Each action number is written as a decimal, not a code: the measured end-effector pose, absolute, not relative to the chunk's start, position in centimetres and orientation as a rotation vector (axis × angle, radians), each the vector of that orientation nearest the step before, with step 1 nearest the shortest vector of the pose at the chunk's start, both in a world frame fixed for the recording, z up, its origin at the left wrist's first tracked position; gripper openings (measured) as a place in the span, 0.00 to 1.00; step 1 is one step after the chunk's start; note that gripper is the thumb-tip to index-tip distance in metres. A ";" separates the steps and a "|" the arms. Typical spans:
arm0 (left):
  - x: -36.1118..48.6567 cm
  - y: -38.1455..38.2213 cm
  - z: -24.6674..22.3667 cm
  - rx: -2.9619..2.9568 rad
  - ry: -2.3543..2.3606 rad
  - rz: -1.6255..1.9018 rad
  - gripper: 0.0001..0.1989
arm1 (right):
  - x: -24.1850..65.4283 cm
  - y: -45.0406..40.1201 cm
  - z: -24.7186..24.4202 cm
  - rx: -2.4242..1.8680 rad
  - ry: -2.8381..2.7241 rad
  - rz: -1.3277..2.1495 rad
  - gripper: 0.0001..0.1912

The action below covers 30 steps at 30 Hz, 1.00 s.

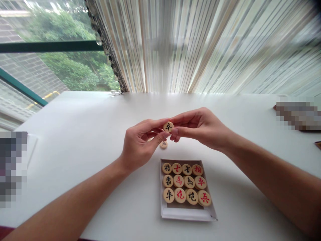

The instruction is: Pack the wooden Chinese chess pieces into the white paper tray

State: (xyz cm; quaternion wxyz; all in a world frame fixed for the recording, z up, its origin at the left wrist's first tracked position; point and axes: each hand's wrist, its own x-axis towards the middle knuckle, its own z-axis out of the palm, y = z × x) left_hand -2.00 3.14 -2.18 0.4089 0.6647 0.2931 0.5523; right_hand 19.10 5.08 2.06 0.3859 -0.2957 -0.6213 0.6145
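A round wooden chess piece with a black character (168,127) is pinched between both hands above the white table. My left hand (141,142) grips it from the left with thumb and fingers, and my right hand (200,129) holds its right side. Just below the fingers, another piece with a black character (164,144) lies on the table, partly hidden by my left hand. Nearer to me stands an open box (184,213) with several pieces in three rows, marked in red or black. The front strip of the box holds no pieces.
The white table (112,207) reaches back to a striped curtain (170,47) and a window at the left. Blurred-out items lie at the table's left edge and at the far right. A small dark object (318,145) sits at the right edge.
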 end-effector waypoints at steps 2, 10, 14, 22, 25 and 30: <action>-2.1 3.2 -2.3 1.693 0.750 1.392 0.18 | 19.0 5.1 1.9 -0.766 -1.570 1.561 0.17; -2.2 3.2 -2.8 1.767 0.779 1.388 0.16 | 18.9 5.1 1.3 -0.802 -1.554 1.554 0.21; -2.2 3.2 -2.8 1.730 0.779 1.400 0.17 | 19.0 5.1 1.6 -0.790 -1.566 1.541 0.19; -2.0 3.4 -2.6 1.709 0.748 1.452 0.18 | 19.1 5.3 1.4 -0.757 -1.587 1.482 0.18; -2.0 3.5 -2.6 1.702 0.746 1.455 0.18 | 19.2 5.3 1.3 -0.746 -1.593 1.448 0.19; -2.1 3.6 -2.6 1.691 0.743 1.458 0.18 | 19.4 5.3 1.1 -0.719 -1.604 1.413 0.21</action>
